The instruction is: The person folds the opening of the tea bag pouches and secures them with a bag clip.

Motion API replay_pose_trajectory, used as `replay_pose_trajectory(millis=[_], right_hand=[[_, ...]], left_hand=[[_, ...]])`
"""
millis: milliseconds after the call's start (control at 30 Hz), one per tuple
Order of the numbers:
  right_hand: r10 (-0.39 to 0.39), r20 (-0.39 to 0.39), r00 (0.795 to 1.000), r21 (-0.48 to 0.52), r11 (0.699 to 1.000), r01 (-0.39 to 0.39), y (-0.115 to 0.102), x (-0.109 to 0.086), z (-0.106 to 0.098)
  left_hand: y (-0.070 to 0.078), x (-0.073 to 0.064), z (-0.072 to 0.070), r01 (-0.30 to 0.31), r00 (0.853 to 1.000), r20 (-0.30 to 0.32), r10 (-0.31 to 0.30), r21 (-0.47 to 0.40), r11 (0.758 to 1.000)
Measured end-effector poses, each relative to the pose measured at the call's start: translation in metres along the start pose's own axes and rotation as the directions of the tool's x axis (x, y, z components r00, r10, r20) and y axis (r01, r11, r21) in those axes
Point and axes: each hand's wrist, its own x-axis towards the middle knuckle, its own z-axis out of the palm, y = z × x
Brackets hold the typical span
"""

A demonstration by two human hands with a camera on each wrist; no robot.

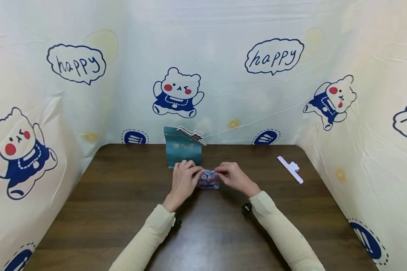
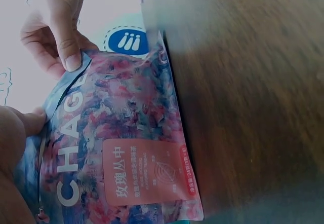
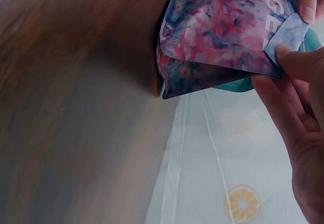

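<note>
1. The left hand pinches the folded top of the patterned bag.
2. The right hand pinches the fold's other end.
3. The patterned bag stands on the tabletop, near the green bag.

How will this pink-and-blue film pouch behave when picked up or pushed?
The pink-and-blue film pouch will probably flop near its folded top edge. Its smooth-looking surface may slip under a light grip. Being thicker at its base, it may slide rather than tip.
</note>
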Motion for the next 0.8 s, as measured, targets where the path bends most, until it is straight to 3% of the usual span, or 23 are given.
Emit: replay_pose_trajectory(millis=[167, 467, 800], right_hand=[[0.043, 0.009, 0.999, 0.0, 0.999, -0.043, -0.005, 0.005, -0.002], [0.022, -0.03, 0.999, 0.082, 0.996, -0.02, -0.013, 0.017, 0.01], [-0.017, -0.1, 0.995, 0.029, 0.999, 0.02, -0.011, 0.022, 0.017]], left_hand=[[0.001, 0.001, 0.0, 0.011, 1.0, -0.021, -0.011, -0.005, 1.0], [0.0, -0.001, 0.0, 0.01, 0.999, -0.035, -0.01, 0.004, 1.0], [-0.002, 0.001, 0.0, 0.012, 1.0, -0.003, -0.012, 0.001, 1.0]])
